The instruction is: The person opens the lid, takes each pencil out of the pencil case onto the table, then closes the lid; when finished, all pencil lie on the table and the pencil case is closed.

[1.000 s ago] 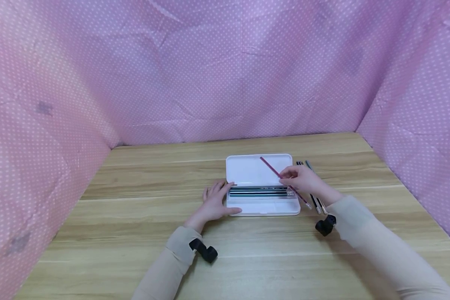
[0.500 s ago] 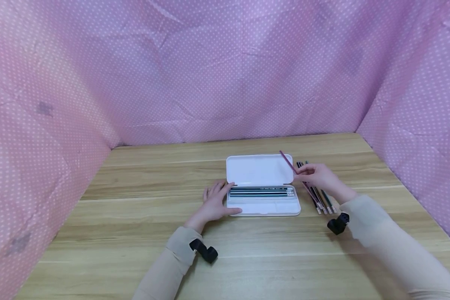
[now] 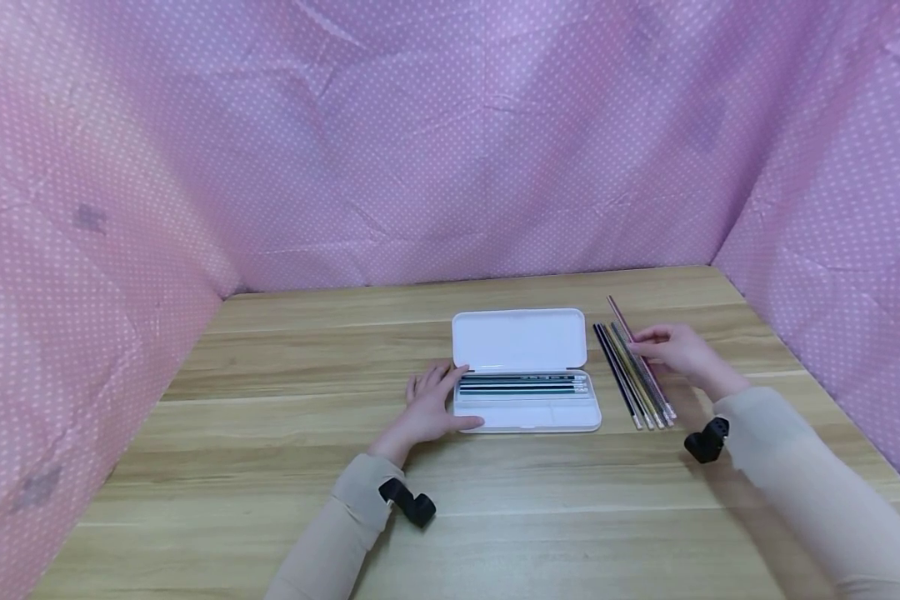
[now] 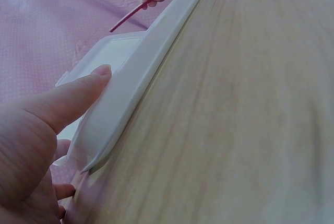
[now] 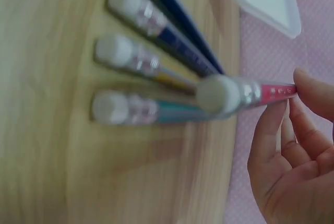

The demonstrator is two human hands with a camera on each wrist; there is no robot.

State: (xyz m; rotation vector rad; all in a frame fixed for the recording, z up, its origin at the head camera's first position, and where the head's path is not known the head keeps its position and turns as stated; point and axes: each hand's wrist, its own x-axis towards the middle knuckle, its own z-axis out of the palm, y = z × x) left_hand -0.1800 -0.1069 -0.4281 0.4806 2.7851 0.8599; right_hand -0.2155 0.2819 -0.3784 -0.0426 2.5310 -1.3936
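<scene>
My right hand (image 3: 678,350) pinches a red pencil (image 5: 276,92) between thumb and fingers, its white eraser end toward the right wrist camera. Under and beside it, several pencils (image 3: 628,375) lie side by side on the table, dark, yellow and teal ones among them. A white pencil case (image 3: 525,418) stands with its lid (image 3: 519,337) laid back. Dark green pencils (image 3: 521,384) fill its back part. At the case's left end rests my left hand (image 3: 427,410), fingers spread, thumb (image 4: 78,96) along the front wall. Some of its fingertips are hidden in the left wrist view.
The wooden table (image 3: 307,500) runs up to a pink dotted cloth (image 3: 435,150) that hangs behind it and on both sides. Each forearm wears a small black camera, such as the left camera (image 3: 408,502).
My right hand has carried the red pencil rightward from over the case to the right side of the loose pencils, turning it steeper. The left hand stays still.
</scene>
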